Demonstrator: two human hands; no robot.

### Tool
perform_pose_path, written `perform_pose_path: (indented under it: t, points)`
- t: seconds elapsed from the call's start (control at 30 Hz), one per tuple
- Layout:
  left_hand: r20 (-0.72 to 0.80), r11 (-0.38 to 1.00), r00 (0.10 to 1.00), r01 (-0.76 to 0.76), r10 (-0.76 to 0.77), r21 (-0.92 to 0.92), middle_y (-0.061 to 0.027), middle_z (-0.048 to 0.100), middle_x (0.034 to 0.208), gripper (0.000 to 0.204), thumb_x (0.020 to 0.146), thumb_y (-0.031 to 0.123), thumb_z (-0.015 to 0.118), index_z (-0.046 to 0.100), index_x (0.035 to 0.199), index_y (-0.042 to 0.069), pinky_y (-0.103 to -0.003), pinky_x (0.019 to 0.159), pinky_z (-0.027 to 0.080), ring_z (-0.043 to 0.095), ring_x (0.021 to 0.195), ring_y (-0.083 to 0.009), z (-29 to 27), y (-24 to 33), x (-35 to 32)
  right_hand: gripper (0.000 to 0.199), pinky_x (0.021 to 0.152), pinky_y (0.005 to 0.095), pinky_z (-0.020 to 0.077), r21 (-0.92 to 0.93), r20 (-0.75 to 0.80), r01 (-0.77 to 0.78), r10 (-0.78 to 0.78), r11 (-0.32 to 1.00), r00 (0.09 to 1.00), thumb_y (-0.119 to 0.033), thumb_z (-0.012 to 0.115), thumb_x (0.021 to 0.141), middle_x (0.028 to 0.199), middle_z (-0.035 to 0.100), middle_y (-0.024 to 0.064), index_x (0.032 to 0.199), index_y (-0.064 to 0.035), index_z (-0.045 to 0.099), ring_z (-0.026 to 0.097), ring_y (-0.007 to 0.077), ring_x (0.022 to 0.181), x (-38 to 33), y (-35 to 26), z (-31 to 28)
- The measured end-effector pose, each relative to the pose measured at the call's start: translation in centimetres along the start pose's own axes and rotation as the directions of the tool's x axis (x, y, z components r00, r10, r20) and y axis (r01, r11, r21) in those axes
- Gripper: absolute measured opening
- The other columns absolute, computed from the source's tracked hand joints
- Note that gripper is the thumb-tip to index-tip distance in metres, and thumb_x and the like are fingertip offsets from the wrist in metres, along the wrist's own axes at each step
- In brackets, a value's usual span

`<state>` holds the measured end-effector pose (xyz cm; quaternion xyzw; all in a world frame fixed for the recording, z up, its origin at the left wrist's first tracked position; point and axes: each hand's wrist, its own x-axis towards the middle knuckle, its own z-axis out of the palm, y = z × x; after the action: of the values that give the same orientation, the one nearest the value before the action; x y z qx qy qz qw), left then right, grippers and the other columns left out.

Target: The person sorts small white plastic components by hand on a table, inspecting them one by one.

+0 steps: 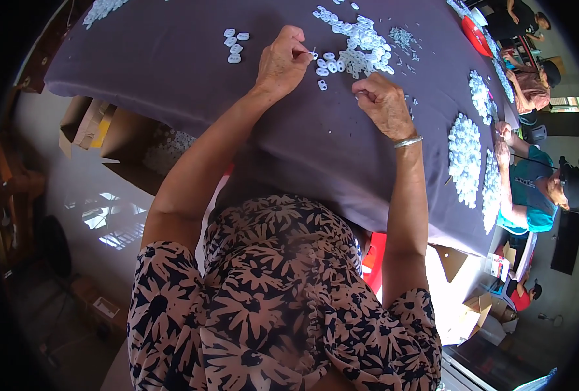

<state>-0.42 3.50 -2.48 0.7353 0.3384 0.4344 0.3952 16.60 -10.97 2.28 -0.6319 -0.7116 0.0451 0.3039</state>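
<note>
My left hand (283, 60) rests on the grey tablecloth (172, 72), its fingertips pinched on a tiny white plastic piece (313, 53). My right hand (382, 101) lies closed just right of it, a silver bangle on the wrist; whether it holds a piece is hidden. Between and beyond the hands lies a heap of small white plastic pieces (358, 49). A few single white pieces (234, 45) sit in a short row left of my left hand.
More heaps of white pieces (465, 156) lie along the table's right side, where a person in a teal shirt (530, 189) and others work. A red bowl (477, 36) stands at the far right. Cardboard boxes (87, 124) sit under the table's left edge.
</note>
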Motion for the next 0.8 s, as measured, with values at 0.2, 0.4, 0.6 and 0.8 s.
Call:
perform_pose_path:
  t: [0.2,0.4,0.6,0.8]
  points:
    - [-0.005,0.999,1.0,-0.03,0.031,0.012,-0.0017,0.058,0.101,0.013,0.077,0.006,0.068,0.061,0.084,-0.002,-0.026,0.068,0.049,0.061,0.073,-0.0139,0.0,-0.1,-0.1,0.021,0.057,0.0221,0.0449,0.167,-0.002,-0.192,0.195,0.967,0.981,0.003,0.069,0.072,0.072,0.057,-0.0005,0.091,-0.004,0.061,0.053,0.0082,0.061,0.5,-0.3,1.1]
    - [0.036,0.989,0.996,-0.08,0.085,-0.123,-0.0014,0.058,0.097,0.013,0.078,0.004,0.066,0.059,0.087,-0.001,-0.024,0.067,0.048,0.058,0.072,-0.0107,0.1,0.5,-0.3,0.016,0.058,0.025,0.0472,0.212,-0.162,-0.159,0.195,0.964,0.967,-0.004,0.074,0.071,0.071,0.062,0.0036,0.084,-0.003,0.065,0.057,0.0106,0.06,-0.2,-0.1,2.4]
    - [0.286,0.938,0.949,-0.03,0.135,-0.344,-0.0015,0.059,0.085,0.027,0.081,0.002,0.063,0.05,0.105,0.003,-0.022,0.07,0.046,0.055,0.074,-0.0078,0.5,1.6,-0.9,0.014,0.059,0.0224,0.0464,0.254,-0.235,-0.149,0.211,0.956,0.949,-0.005,0.073,0.074,0.071,0.062,0.0017,0.086,-0.0036,0.067,0.056,0.0082,0.061,-0.5,0.5,2.8]
    - [0.449,0.966,0.88,-0.041,0.155,-0.254,-0.0043,0.06,0.082,0.03,0.084,0.004,0.058,0.046,0.111,0.005,-0.027,0.074,0.046,0.058,0.078,-0.0122,0.6,3.4,-1.9,0.011,0.065,0.0224,0.0465,0.696,-0.118,-0.23,0.423,0.681,0.898,-0.005,0.063,0.085,0.083,0.062,0.0,0.095,0.0002,0.065,0.055,0.0083,0.07,-0.2,0.4,1.7]
